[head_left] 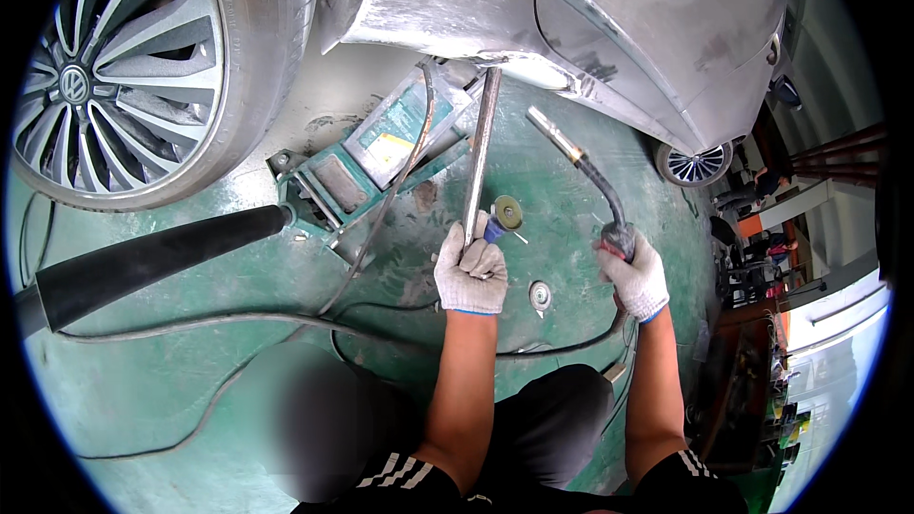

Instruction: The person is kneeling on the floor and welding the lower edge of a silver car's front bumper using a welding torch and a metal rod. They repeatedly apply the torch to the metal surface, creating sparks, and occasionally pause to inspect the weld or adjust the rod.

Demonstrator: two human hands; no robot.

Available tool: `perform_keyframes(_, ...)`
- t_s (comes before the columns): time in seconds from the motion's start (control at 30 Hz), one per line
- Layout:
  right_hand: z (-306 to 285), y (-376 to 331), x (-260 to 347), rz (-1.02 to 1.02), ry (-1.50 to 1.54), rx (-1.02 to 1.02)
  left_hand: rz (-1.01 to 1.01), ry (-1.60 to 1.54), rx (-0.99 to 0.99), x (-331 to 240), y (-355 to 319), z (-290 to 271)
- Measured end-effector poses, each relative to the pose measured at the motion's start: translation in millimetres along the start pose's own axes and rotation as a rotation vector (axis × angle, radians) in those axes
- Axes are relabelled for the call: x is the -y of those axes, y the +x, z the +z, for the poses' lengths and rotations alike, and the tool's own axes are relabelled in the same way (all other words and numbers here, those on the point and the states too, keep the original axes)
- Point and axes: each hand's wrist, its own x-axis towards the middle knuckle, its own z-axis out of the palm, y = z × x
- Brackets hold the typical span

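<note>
My left hand (470, 278), in a white knit glove, is closed round the lower end of a long metal rod (483, 148). The rod's upper end meets the bottom edge of a bare grey car body (457, 5). To the right, my gloved right hand (638, 278) grips the handle of a welding torch (602, 183). Its curved neck and metal nozzle point up and left, apart from the rod and the car. Just behind my left hand lies what looks like an angle grinder (507, 213), its disc showing and its body partly hidden.
A green floor jack (333, 181) with a black padded handle (162, 262) stands left of the rod, beside a large wheel (124, 86). Cables (238, 321) cross the green floor. A small round disc (540, 296) lies between my hands. Beside my left arm is a blurred dark shape.
</note>
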Motion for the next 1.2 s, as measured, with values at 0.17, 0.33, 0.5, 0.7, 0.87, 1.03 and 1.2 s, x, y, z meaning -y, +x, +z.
perform_keyframes(0.17,22,18,30,-0.115,-0.035,-0.017,-0.022,-0.038,0.011,4,1,0)
perform_keyframes(0.33,47,36,11,-0.179,0.016,-0.068,-0.032,-0.056,0.008,2,-2,2)
perform_keyframes(0.5,58,42,1,-0.195,0.085,-0.084,-0.03,-0.058,-0.029,1,-2,1)
perform_keyframes(0.7,60,41,8,-0.159,0.136,-0.052,-0.023,-0.064,-0.035,1,1,0)
perform_keyframes(0.87,62,44,-3,-0.175,0.118,-0.075,-0.036,-0.071,-0.045,4,1,-1)
perform_keyframes(1.03,67,41,-4,-0.219,0.04,-0.127,-0.013,-0.066,-0.043,3,-2,0)
perform_keyframes(1.2,70,38,-11,-0.209,-0.037,-0.167,-0.033,-0.058,-0.032,-2,-8,3)
